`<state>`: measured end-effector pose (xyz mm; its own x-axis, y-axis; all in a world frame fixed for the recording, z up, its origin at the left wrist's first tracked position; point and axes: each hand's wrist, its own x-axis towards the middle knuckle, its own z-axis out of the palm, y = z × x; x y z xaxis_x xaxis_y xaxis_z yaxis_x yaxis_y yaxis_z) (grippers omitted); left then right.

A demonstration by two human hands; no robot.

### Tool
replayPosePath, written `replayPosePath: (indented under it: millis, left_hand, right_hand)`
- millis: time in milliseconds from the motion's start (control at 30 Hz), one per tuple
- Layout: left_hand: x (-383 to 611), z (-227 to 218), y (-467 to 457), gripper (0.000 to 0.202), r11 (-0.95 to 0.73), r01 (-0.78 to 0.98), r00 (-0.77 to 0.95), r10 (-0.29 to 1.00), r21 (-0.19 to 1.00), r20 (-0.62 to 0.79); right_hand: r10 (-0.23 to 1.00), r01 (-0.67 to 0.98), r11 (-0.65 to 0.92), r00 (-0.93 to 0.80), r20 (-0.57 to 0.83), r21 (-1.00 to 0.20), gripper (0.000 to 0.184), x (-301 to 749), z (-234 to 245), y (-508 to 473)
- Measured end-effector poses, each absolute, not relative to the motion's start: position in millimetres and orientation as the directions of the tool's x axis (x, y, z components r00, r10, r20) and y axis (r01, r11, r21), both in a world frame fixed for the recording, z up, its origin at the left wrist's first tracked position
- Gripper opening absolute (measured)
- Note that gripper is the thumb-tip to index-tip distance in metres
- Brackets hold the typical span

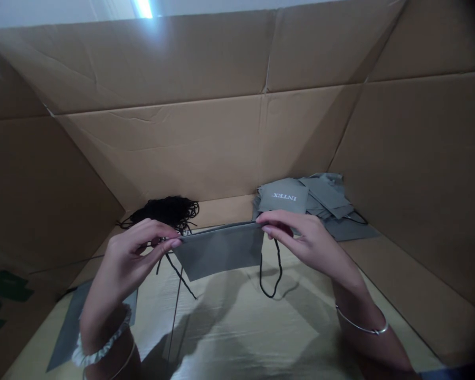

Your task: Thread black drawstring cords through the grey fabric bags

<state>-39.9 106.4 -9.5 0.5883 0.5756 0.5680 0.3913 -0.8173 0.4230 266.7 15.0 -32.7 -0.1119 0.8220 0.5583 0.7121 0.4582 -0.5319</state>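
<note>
In a cardboard box, grey pouches, black cords.

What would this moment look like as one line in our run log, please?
left hand: pinches grey pouch edge | right hand: pinches same edge | black cord: dangling | nearby: grey pouches, black cords, cardboard box

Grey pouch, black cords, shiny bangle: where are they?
Grey pouch [217, 252], head view, middle of its front.
Black cords [168, 211], head view, middle of the heap.
Shiny bangle [362, 323], head view, front of the band.
</note>
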Motion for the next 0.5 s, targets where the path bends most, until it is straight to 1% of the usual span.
replayPosePath:
  millis: [133,267,500]
  left_hand:
    - [-42,-11,108,0.004,-0.817,0.381,0.614,0.574,0.433,0.542]
    - [-41,-11,108,0.006,-0.825,0.384,0.627,0.562,0.413,0.540]
    - [-38,-11,110,0.007,-0.838,0.390,0.650,0.545,0.383,0.530]
  right_hand:
    - [0.855,0.716,0.453,-0.180,0.487,-0.531,0.019,272,-32,17]
    - [0.878,0.720,0.447,-0.238,0.416,-0.530,0.022,274,-32,19]
    - [0.868,0.706,0.490,-0.338,0.364,-0.512,0.025,279,-33,21]
